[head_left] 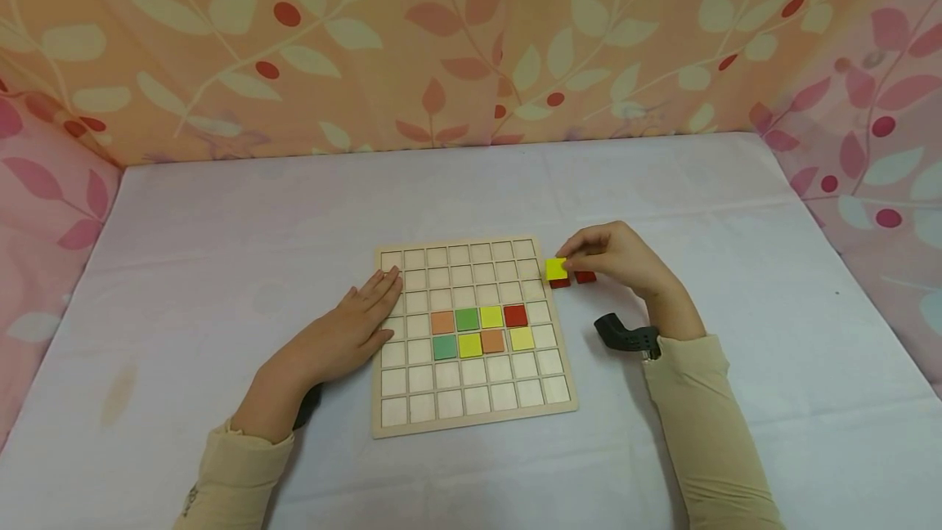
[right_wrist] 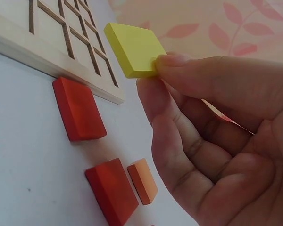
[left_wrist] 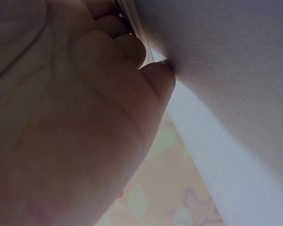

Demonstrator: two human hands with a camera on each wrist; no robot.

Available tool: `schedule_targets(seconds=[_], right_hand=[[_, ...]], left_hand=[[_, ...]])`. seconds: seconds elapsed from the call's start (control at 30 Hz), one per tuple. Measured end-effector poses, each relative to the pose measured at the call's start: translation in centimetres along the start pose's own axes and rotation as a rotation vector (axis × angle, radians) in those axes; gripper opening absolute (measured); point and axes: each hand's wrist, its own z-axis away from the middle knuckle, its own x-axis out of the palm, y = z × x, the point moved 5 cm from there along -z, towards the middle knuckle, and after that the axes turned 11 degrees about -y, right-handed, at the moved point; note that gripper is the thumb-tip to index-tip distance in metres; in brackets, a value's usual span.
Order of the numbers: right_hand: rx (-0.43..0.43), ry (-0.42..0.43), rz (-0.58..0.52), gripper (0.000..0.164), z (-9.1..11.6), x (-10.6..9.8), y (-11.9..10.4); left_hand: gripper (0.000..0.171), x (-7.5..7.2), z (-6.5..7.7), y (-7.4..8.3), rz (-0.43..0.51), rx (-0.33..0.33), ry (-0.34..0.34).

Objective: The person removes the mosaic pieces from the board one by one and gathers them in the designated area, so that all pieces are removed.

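While the right hand is pinching a yellow tile, the left hand, well apart, is resting with extended fingers over the left edge of the gridded wooden board. Square, without a long axis, the tile is hovering just beside the board's right edge, near a red tile; the board is lying to its left, the right hand being the nearer.

No legible text; small dark marking on left sleeve unreadable.
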Motion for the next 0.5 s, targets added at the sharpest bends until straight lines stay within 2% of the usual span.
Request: schedule_targets(seconds=[0.5], right_hand=[[0.021,0.039,0.020,0.013,0.42,-0.75,0.28]], left_hand=[[0.064,0.03,-0.04,-0.05,0.003,0.003,0.008]])
